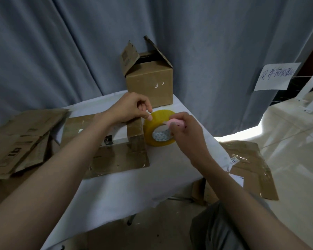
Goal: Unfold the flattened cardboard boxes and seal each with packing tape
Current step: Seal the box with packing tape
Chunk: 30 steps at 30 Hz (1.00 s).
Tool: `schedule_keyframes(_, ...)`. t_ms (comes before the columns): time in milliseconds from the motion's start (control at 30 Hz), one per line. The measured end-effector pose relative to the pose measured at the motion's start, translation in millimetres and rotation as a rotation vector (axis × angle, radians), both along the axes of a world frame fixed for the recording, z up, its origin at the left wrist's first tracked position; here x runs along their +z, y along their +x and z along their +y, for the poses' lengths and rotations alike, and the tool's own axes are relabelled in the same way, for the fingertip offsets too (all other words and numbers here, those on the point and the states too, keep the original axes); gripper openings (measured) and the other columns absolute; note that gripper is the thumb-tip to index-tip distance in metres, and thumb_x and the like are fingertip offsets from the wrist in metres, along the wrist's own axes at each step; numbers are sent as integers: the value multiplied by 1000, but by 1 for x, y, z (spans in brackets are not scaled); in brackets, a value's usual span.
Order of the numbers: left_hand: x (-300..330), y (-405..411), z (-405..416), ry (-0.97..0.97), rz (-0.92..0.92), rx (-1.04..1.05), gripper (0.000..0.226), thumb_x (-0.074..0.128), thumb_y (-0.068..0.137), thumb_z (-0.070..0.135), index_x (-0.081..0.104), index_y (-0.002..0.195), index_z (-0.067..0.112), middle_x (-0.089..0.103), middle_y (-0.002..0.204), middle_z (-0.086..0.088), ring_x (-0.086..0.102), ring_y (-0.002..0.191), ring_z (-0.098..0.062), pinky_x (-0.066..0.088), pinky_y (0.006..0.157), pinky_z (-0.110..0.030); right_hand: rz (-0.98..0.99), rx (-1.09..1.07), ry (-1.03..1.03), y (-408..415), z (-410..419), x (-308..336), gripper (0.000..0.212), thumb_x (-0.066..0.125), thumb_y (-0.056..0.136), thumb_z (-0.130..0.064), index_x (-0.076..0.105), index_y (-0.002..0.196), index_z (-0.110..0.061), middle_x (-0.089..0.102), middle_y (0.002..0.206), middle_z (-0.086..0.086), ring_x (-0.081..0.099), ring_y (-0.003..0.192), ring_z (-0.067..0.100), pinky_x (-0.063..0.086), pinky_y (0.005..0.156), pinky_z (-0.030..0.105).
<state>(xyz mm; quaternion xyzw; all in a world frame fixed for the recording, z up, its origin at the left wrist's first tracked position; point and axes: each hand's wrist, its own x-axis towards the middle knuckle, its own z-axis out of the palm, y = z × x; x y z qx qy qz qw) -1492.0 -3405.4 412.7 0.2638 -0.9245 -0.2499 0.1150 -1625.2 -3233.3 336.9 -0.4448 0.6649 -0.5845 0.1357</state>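
So far one cardboard box (149, 83) stands unfolded at the back of the table (134, 186) with its top flaps still up, while a flattened box (116, 156) lies just left of the yellow tape roll (160, 130) and a whole stack of flat ones (20, 141) waits further left. Left hand (132, 107) is pinching at the roll's top edge, probably hunting the tape end, and the right hand (186, 132) is curled round a small pink cutter (173, 122) right on the roll, so I'd say most of the job is left.

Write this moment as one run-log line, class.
left hand: pinching tape end at tape roll | right hand: gripping pink cutter at roll | flattened box: on table, unsealed | open box: behind
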Motion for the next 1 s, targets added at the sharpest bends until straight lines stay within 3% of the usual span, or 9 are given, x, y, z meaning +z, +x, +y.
schedule_keyframes(67, -2, 0, -1, 3, 12, 8, 21, 89, 69, 22, 75, 83, 17, 69, 74, -4, 58, 66, -6, 45, 62, -20, 12, 41, -11, 14, 0, 5, 14, 64, 89, -14, 62, 97, -26, 63, 98, -2, 60, 91, 12, 55, 77, 33)
schedule_keyframes(167, -4, 0, -1, -7, 18, 13, 19, 89, 70, 22, 75, 82, 21, 69, 74, -4, 59, 67, -7, 45, 62, -20, -38, 51, -47, 28, -5, 9, 15, 69, 89, -16, 61, 92, -28, 62, 82, -10, 60, 77, 3, 51, 65, 22)
schedule_keyframes(300, -5, 0, -1, -18, 22, 12, 16, 86, 73, 20, 76, 85, 21, 69, 76, -4, 57, 66, -6, 45, 63, -21, -2, -10, -67, 35, -16, 9, 10, 71, 89, -21, 62, 91, -20, 54, 65, -10, 56, 68, 10, 48, 62, 32)
schedule_keyframes(367, -5, 0, -1, -32, 21, 15, 13, 84, 76, 19, 78, 88, 21, 68, 77, -2, 56, 66, -4, 45, 64, -22, 2, -21, -69, 35, -22, 9, 9, 70, 89, -20, 62, 92, -16, 53, 64, -8, 55, 67, 14, 46, 61, 34)
schedule_keyframes(500, -4, -2, -2, -8, 24, 29, 8, 81, 79, 20, 80, 87, 20, 72, 81, 5, 59, 71, 3, 42, 64, -8, 31, -21, -36, 33, -29, 12, 7, 70, 88, -16, 62, 89, -16, 52, 60, -6, 54, 64, 14, 47, 61, 33)
schedule_keyframes(700, -3, -7, -6, 10, -6, 33, 8, 78, 82, 16, 80, 89, 20, 72, 81, 8, 62, 73, 6, 43, 63, -6, 45, -36, -14, 32, -36, 16, 6, 70, 86, -17, 64, 87, -15, 60, 61, 2, 58, 67, 16, 52, 65, 34)
schedule_keyframes(833, -5, -8, -11, -7, -36, 31, 11, 78, 83, 16, 80, 93, 19, 74, 85, 7, 63, 74, 4, 43, 63, -6, 70, -27, 8, 34, -41, 18, 4, 69, 86, -15, 64, 87, -14, 62, 65, 3, 57, 71, 14, 48, 62, 23)
schedule_keyframes(900, -5, -8, -12, -13, -56, 16, 11, 77, 85, 17, 80, 95, 21, 73, 87, 7, 62, 74, 2, 43, 63, -7, 88, -25, 31, 34, -43, 18, 5, 68, 87, -15, 64, 87, -14, 59, 64, -1, 56, 64, 12, 43, 57, 14)
schedule_keyframes(1000, -5, -9, -13, -10, -79, 3, 12, 76, 86, 17, 80, 96, 21, 72, 87, 7, 61, 73, 1, 42, 63, -9, 110, -23, 68, 34, -45, 20, 6, 67, 88, -17, 61, 86, -17, 56, 66, -8, 55, 63, 7, 45, 58, 17)
